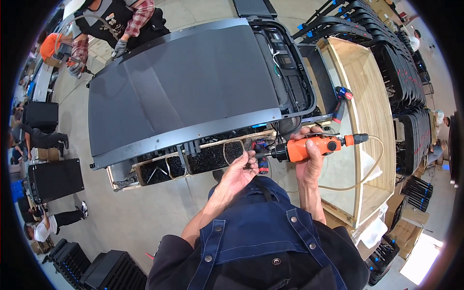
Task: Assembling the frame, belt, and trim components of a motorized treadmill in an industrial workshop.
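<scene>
My right hand (309, 157) grips an orange air screwdriver (309, 147) with a pale hose (362, 174) trailing from its right end, the tip pointing left. My left hand (239, 171) is cupped palm up at the tool's tip, holding a few small dark screws. Both hands hover just below the near edge of a large dark grey flat panel (183, 82) lying face down. Under that edge sits a wooden tray (193, 162) with compartments of black screws.
A gloved person in a plaid shirt (111, 29) works at the panel's far corner. A red and blue cordless drill (340, 104) rests on a wooden crate (372, 111) to the right. Black racks (401, 63) line the far right; black boxes (53, 179) stand at left.
</scene>
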{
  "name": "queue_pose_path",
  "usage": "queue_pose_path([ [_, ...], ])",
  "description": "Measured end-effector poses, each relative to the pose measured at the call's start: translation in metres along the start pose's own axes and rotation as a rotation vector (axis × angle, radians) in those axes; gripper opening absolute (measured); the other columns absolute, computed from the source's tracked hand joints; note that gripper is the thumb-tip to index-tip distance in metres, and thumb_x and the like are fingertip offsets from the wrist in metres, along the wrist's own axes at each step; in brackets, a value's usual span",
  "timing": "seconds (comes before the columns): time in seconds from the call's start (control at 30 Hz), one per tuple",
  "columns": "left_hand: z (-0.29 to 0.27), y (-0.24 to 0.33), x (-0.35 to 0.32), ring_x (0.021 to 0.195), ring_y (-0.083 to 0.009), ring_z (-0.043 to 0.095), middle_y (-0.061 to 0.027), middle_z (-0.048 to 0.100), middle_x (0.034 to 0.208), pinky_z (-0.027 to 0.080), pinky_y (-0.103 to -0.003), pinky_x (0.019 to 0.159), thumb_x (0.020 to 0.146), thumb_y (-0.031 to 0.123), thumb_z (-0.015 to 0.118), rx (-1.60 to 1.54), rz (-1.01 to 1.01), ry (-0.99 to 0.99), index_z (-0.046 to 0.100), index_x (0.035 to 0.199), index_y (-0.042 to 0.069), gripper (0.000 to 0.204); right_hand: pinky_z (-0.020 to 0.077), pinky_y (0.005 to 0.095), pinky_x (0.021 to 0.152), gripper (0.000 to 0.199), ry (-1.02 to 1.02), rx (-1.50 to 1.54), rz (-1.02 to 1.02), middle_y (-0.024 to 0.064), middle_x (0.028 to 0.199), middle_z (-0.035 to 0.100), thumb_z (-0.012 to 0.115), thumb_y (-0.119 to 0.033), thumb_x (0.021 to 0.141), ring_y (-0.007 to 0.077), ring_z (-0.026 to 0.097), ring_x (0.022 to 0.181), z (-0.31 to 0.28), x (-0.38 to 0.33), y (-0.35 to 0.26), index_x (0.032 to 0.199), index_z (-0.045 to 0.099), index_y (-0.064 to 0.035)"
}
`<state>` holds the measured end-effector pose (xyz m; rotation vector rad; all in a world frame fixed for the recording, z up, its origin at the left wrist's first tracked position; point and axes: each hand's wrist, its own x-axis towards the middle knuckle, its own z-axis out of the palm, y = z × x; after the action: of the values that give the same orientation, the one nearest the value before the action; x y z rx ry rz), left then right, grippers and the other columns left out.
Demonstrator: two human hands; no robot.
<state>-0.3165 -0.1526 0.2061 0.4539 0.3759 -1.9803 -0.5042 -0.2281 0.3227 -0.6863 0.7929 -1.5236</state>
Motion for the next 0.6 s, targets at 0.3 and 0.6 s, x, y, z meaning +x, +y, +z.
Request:
queue_pose_path([
  [0.3, 0.052, -0.029, 0.048, 0.078, -0.0142, 0.059, -0.0029, 0.061, 0.088, 0.057, -0.029, 0.075, 0.098, 0.028, 0.066, -0.226, 0.061, 0.173, 0.062, 0.116, 0.004, 0.030, 0.0504, 0.0487, 0.100, 0.046, 0.019, -0.034, -0.097, 0.0130, 0.113, 0.064, 0.072, -0.006, 0.083, 0.0252, 0.066, 0.099, -0.019, 0.034, -0.007, 0.124, 0.051, -0.0068],
  [0.6, 0.071, -0.037, 0.115, 0.068, -0.0126, 0.056, -0.0005, 0.058, 0.080, 0.056, -0.029, 0.064, 0.098, 0.035, 0.067, -0.068, 0.032, 0.203, 0.063, 0.115, 0.006, 0.033, 0.0547, 0.0439, 0.094, 0.052, -0.183, -0.350, -0.268, 0.0172, 0.116, 0.062, 0.078, -0.006, 0.082, 0.0253, 0.065, 0.101, -0.010, 0.061, -0.024, 0.125, 0.047, -0.0055],
])
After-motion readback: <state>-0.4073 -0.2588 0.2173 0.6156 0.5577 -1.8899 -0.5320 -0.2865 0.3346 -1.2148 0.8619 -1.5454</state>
